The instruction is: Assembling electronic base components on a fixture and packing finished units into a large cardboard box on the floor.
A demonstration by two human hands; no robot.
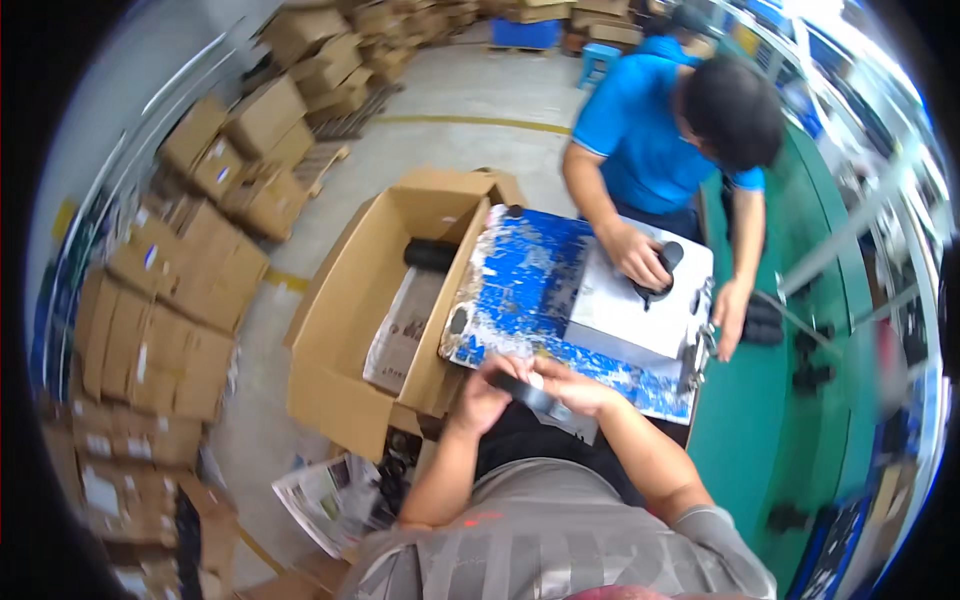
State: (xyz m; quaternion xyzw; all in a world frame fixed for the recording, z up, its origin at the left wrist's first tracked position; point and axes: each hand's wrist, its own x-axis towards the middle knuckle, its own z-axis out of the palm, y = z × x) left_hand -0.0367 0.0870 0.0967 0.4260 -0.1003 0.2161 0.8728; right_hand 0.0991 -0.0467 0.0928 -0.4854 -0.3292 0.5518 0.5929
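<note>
In front of my body, at the near edge of a worn blue-and-white board (530,265), both my hands are closed on one dark grey and black rounded part (524,391). My left hand (484,402) grips its left end, and my right hand (577,388) has the right side. A small white piece (537,381) shows at the part, by my right fingers; I cannot make out what it is. Across the board a co-worker's hand (636,255) grasps a black cylindrical part (667,262) on a white block (625,310). The co-worker's other hand (733,316) is near a metal clamp (697,362).
An open cardboard box (335,290) stands left of the board, with a black cylinder (430,254) and newspaper (396,325) inside. A green conveyor belt (735,430) runs along the right, carrying black parts. Stacked cartons (165,340) line the left wall. Newspaper (325,495) lies below the box.
</note>
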